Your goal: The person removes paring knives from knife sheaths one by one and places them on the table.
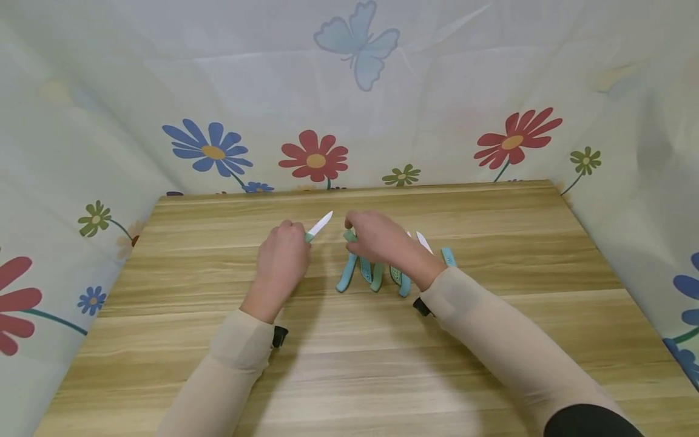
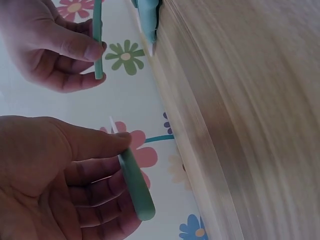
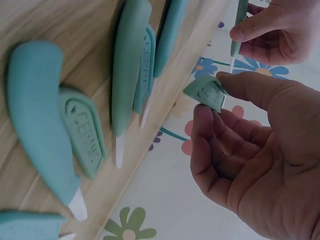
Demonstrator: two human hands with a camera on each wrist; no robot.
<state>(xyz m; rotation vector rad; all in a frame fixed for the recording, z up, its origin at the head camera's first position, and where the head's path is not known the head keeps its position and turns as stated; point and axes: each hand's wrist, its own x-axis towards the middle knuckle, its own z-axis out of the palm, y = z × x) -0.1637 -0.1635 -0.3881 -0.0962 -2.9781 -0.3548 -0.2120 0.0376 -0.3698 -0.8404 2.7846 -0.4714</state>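
My left hand (image 1: 283,258) grips a paring knife with a green handle (image 2: 136,187) and a white blade (image 1: 321,225), which points up and to the right in the head view. Facing it, my right hand (image 1: 382,240) pinches a small green blade cover (image 3: 207,93) between thumb and fingers. Knife and cover are apart, both held above the table. Beneath the right hand lie other knives: a blue-handled one (image 3: 37,115), a green-handled one (image 3: 130,65) and another blue one (image 3: 170,37). Covers lie beside them, one green (image 3: 82,132) and one blue (image 3: 145,67).
All of this is on a wood-grain table (image 1: 349,352). To the right of the right wrist lies another blue cover (image 1: 448,257), near a white blade (image 1: 423,242). A white curtain (image 1: 262,79) printed with flowers and a butterfly encloses the table's back and sides.
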